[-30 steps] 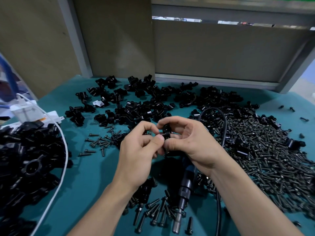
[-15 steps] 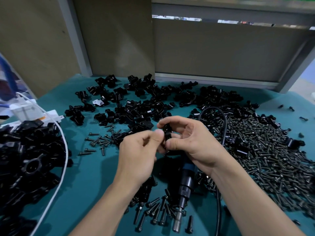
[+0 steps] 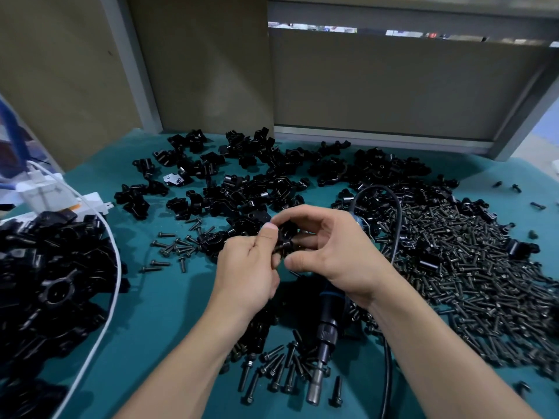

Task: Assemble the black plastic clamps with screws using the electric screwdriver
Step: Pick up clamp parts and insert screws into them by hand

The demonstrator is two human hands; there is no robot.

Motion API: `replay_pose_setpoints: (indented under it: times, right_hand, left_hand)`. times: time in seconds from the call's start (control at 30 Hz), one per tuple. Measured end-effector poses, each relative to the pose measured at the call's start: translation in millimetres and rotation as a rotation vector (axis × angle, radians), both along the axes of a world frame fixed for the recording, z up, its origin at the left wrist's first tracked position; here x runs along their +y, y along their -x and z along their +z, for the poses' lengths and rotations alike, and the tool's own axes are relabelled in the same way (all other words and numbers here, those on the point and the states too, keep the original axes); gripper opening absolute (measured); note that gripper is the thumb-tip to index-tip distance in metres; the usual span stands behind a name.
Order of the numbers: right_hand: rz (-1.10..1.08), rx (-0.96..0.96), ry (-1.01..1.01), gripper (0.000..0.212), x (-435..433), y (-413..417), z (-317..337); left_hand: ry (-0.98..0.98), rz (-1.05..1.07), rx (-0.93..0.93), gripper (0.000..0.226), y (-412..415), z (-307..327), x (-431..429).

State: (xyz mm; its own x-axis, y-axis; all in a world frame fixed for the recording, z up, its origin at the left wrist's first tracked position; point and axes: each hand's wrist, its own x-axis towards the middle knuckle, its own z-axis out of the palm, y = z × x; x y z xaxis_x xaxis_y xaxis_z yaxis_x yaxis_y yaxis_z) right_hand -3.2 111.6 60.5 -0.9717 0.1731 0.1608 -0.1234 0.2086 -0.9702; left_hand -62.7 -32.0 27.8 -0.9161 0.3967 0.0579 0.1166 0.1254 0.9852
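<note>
Since a second ago the left hand (image 3: 245, 267) has slid its thumb up onto the black clamp (image 3: 286, 235). Both hands pinch the clamp at mid-frame, above the mat, and the right hand (image 3: 335, 252) curls finger and thumb round its far side. Which way it faces is too hidden to tell. Under the right wrist the electric screwdriver (image 3: 328, 309) lies flat, its long axis almost straight down the frame, bit toward the bottom edge among loose screws (image 3: 272, 370). At right the screw heap (image 3: 469, 267) crowds the surface. Bare teal mat (image 3: 157, 313) lies lower left, up to the white cable (image 3: 116, 267).
</note>
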Motion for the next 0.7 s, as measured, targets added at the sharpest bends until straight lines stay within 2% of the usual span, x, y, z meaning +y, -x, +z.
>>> replay_pose_setpoints:
  times: [0.1,0.17,0.23,0.27,0.37,0.47,0.6,0.7]
  right_hand:
    - [-0.027,0.024,0.041,0.053,0.0,-0.2,-0.1]
    - [-0.069,0.042,0.081,0.051,1.0,0.2,-0.6]
    - [-0.086,0.043,0.108,0.05,2.8,-0.2,-0.8]
    - [-0.078,0.036,0.123,0.049,4.0,-0.8,-0.2]
    - [-0.016,0.021,0.114,0.049,6.7,-2.3,1.1]
    - [0.036,0.027,0.085,0.052,8.3,-1.5,2.7]
    - [0.108,0.013,0.109,0.054,12.2,-4.3,3.6]
    - [0.082,0.021,0.118,0.053,11.5,-3.4,0.7]
  left_hand:
    - [-0.086,-0.039,-0.05,0.066,0.9,0.0,-0.5]
    - [-0.153,-0.095,-0.046,0.049,0.9,-0.3,-1.2]
    - [-0.163,-0.162,-0.017,0.025,1.4,1.9,-2.2]
    - [-0.154,-0.179,0.009,0.02,1.9,3.2,-3.1]
    - [-0.14,-0.174,0.071,0.036,0.6,3.1,-3.1]
    - [-0.127,-0.136,-0.079,0.059,-3.9,6.0,0.2]
    - [-0.148,-0.213,-0.404,0.064,-2.0,12.2,-1.8]
    - [-0.129,-0.185,-0.339,0.058,-1.5,8.5,-2.3]
